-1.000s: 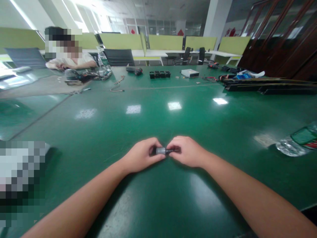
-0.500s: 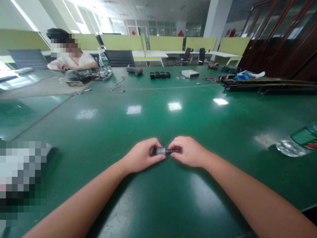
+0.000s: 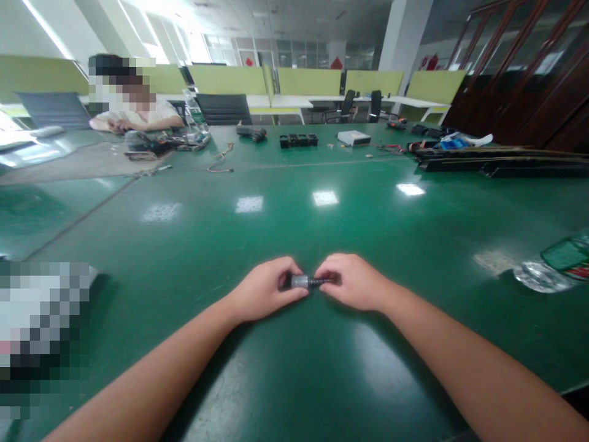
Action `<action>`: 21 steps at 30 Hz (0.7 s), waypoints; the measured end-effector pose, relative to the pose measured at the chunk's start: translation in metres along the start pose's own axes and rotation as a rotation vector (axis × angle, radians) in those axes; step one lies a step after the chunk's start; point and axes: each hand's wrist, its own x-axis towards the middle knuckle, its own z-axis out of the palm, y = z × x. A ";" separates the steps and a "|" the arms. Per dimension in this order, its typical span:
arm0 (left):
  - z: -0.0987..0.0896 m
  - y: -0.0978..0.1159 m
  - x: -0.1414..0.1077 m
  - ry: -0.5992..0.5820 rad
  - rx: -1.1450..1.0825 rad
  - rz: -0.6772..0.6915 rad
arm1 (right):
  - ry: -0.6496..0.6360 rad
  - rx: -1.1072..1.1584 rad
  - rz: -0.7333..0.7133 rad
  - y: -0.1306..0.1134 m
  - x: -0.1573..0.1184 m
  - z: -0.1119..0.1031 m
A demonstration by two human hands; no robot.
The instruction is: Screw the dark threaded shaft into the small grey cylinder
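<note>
Low over the green table (image 3: 294,233), both my hands meet at a small grey cylinder with a dark, ribbed shaft (image 3: 300,282) lying sideways between them. My left hand (image 3: 264,288) has thumb and forefinger closed around the grey body from the left. On the other side, my right hand (image 3: 352,279) pinches the dark shaft between thumb and fingertips. The shaft's far end is partly hidden by the right fingers, and the exact kind of part cannot be made out.
At the right lies a clear plastic bottle with a green label (image 3: 547,270). A blurred-out pale object (image 3: 41,307) is at the left. Across the table are a black slotted block (image 3: 298,140), a white box (image 3: 353,137), dark long strips (image 3: 501,161) and a seated person (image 3: 138,113).
</note>
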 end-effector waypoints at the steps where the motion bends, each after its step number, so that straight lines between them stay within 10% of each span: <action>1: 0.000 0.000 0.000 -0.001 0.001 0.002 | 0.000 -0.001 0.001 0.000 0.000 0.000; 21: -0.001 0.000 0.001 -0.015 0.028 0.003 | -0.019 -0.046 0.028 -0.002 -0.003 -0.009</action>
